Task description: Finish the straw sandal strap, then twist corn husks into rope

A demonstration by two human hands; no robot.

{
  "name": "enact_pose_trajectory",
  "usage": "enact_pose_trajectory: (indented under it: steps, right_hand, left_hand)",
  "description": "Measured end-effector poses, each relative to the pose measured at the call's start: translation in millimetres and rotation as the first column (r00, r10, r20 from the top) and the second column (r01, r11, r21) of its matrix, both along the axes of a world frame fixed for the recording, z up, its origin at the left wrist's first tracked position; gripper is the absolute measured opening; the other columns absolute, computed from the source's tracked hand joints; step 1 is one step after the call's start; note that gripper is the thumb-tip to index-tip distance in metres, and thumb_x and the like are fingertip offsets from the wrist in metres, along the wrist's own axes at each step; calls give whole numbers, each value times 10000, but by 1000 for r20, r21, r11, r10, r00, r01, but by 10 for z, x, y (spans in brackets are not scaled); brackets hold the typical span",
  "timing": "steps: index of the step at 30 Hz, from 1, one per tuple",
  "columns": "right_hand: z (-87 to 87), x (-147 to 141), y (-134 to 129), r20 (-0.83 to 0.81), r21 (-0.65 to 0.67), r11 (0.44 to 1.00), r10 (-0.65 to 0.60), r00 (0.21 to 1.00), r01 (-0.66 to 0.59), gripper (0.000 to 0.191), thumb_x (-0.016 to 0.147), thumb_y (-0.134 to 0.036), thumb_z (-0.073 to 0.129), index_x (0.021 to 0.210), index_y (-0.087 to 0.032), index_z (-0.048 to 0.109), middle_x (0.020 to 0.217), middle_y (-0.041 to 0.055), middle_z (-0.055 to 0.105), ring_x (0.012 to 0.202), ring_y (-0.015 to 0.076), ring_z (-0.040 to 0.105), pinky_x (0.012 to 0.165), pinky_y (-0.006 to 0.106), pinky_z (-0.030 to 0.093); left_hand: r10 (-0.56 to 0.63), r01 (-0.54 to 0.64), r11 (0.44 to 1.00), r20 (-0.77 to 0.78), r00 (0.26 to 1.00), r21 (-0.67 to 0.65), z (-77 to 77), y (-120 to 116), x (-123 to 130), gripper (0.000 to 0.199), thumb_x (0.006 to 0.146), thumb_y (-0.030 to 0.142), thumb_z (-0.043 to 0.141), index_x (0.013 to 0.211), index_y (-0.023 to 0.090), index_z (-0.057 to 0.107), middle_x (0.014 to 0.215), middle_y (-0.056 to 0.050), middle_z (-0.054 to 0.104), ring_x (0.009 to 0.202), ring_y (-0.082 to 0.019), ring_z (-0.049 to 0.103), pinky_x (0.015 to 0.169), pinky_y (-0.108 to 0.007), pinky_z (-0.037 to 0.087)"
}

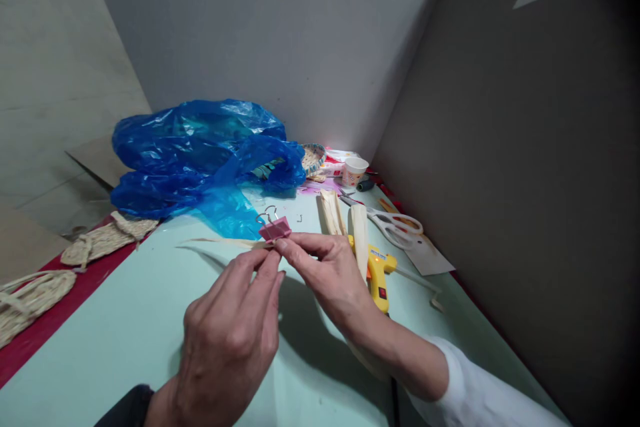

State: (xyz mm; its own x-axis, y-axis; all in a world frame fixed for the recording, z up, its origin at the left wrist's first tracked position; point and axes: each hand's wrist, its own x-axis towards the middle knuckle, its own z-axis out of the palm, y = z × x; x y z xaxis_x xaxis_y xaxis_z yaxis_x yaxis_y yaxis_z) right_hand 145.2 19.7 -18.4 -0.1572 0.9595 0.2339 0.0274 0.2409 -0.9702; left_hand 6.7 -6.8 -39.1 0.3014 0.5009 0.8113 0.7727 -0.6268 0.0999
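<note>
A pink binder clip (275, 229) with silver wire handles stands above my fingertips, near the middle of the view. From under it a thin pale strip of dried plant fibre (225, 240) sticks out to the left. My left hand (233, 327) pinches at the strip just below the clip, its fingers closed. Thumb and forefinger of my right hand (330, 273) are closed at the same spot, with the forefinger against the clip's lower right edge. My fingers hide the part of the strip between them.
A yellow glue gun (381, 277), pale husk pieces (333, 212) and white-handled scissors (397, 223) lie on the right. Behind are a blue plastic bag (195, 147), a paper cup (355, 172) and a small woven basket (313, 159). Woven soles (107, 240) lie along the left edge.
</note>
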Motion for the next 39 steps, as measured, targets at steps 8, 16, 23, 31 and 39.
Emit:
enact_pose_trajectory:
  steps: [8, 16, 23, 31, 39]
  right_hand:
    - [67, 57, 60, 8, -62, 998, -23, 1000, 23, 309, 877, -365, 587, 693, -144, 697, 617, 4, 574, 613, 118, 483, 589, 221, 382]
    - [-97, 65, 94, 58, -94, 967, 243, 968, -237, 337, 887, -457, 557, 738, -172, 658, 620, 2, 543, 556, 129, 440, 570, 247, 380]
    - [43, 32, 29, 234, -12, 981, 191, 953, -194, 281, 893, -386, 552, 770, -173, 688, 567, -1, 506, 622, 158, 494, 599, 253, 396]
    - [-13, 60, 17, 302, -55, 988, 157, 940, -147, 289, 920, -354, 524, 800, -131, 662, 743, 23, 641, 669, 130, 532, 628, 232, 390]
    - [4, 80, 8, 437, 113, 993, -22, 899, -31, 194, 908, -232, 548, 848, -152, 714, 775, 24, 694, 673, 128, 565, 628, 232, 378]
  left_hand:
    - [-98, 106, 993, 145, 985, -46, 78, -12, 48, 179, 826, -3, 567, 942, 119, 628, 810, -67, 579, 785, -182, 514, 717, -330, 453]
    - [160, 635, 403, 733, 661, -659, 151, 222, -41, 201, 927, 332, 443, 876, 175, 558, 705, 24, 522, 572, -95, 467, 537, -219, 384]
    - [287, 737, 307, 797, 531, -602, 141, 197, -116, 285, 876, 409, 530, 910, 146, 633, 612, 50, 428, 452, -54, 201, 396, -201, 105]
    - [288, 550, 448, 696, 658, -705, 249, 237, -125, 299, 776, 438, 642, 899, 185, 744, 440, 69, 466, 402, -105, 368, 416, -225, 293]
    - [293, 493, 524, 690, 662, -695, 236, 265, -94, 242, 716, 390, 716, 831, 182, 762, 900, -47, 770, 899, -230, 670, 814, -294, 493]
